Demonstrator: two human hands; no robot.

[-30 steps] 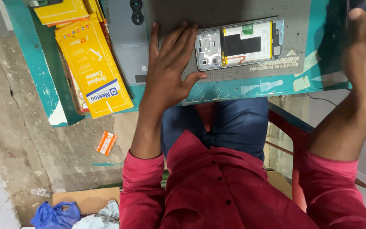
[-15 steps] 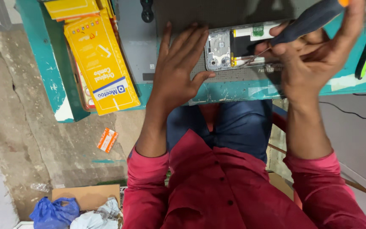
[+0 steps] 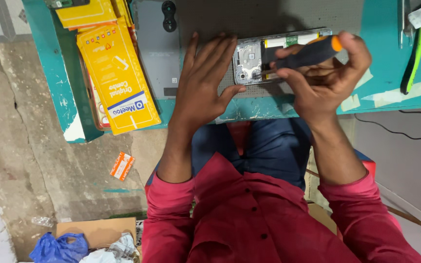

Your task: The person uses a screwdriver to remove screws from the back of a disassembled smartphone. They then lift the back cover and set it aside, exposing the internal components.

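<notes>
An opened phone [image 3: 249, 58] with its back off lies on a grey work mat [image 3: 269, 17] on the teal table [image 3: 391, 58]. My left hand [image 3: 203, 85] rests flat on the mat with fingers spread, its thumb against the phone's near left edge. My right hand [image 3: 325, 78] grips a screwdriver [image 3: 308, 53] with a black handle and orange end. The tip points left onto the phone's inner frame. The right hand hides the phone's right half.
Yellow flat boxes [image 3: 115, 78] lie stacked at the table's left end. The phone's grey back cover [image 3: 159, 53] lies beside them. A green-handled tool [image 3: 415, 53] lies at the far right. A cardboard box [image 3: 93, 231] and blue bag [image 3: 57, 246] sit on the concrete floor.
My right hand came in from the right with the screwdriver and lowered its tip onto the phone. The left hand stayed flat beside the phone.
</notes>
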